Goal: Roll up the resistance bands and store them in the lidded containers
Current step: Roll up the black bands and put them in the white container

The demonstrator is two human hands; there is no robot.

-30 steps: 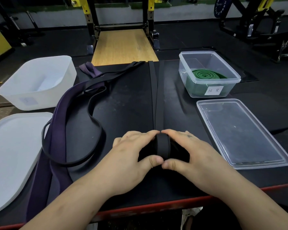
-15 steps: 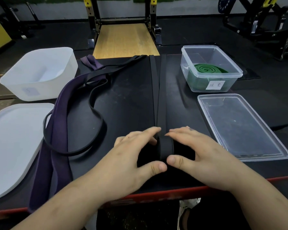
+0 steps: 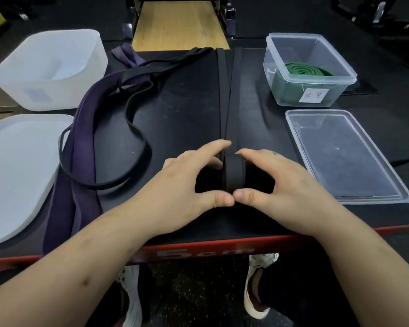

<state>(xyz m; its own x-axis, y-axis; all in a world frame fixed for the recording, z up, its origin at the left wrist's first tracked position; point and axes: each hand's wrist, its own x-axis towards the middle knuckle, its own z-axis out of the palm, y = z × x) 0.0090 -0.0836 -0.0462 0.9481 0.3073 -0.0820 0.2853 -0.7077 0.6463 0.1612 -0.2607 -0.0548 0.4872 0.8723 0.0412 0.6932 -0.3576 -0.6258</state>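
Hands at the near edge of the table (image 3: 187, 109): left hand (image 3: 187, 185) and right hand (image 3: 281, 185) curl their fingers round a rolled black band (image 3: 234, 173), thumbs touching in front, its unrolled length running away across the table. Purple band (image 3: 80, 142) lies loose at left; green band (image 3: 302, 69) sits coiled in the clear container (image 3: 293, 36) at right, clear lid (image 3: 345, 156) nearby
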